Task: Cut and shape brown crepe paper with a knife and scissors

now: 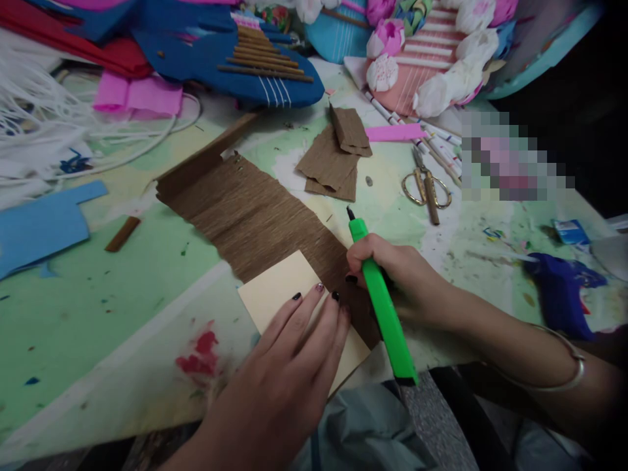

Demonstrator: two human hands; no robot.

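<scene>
My left hand [294, 353] lies with fingers stretched out on a cream card [275, 291], pressing it over the near end of a brown crepe paper sheet [245, 203]. Just beside it, my right hand [392, 275] is closed around a flat green craft knife [385, 320]. The knife's narrow dark tip points away from me above the brown sheet's right edge, and its black end points toward me. Part of the knife's side is hidden by my fingers. The far edge of the brown sheet is folded up.
Brown paper pieces [328, 160] and gold-handled scissors [426, 183] lie beyond my right hand. Blue paper [39, 226] is at left, near white cords [39, 98]. A dark blue decorated board [210, 59] and flower-trimmed pieces line the back. A dark blue object [559, 294] lies right.
</scene>
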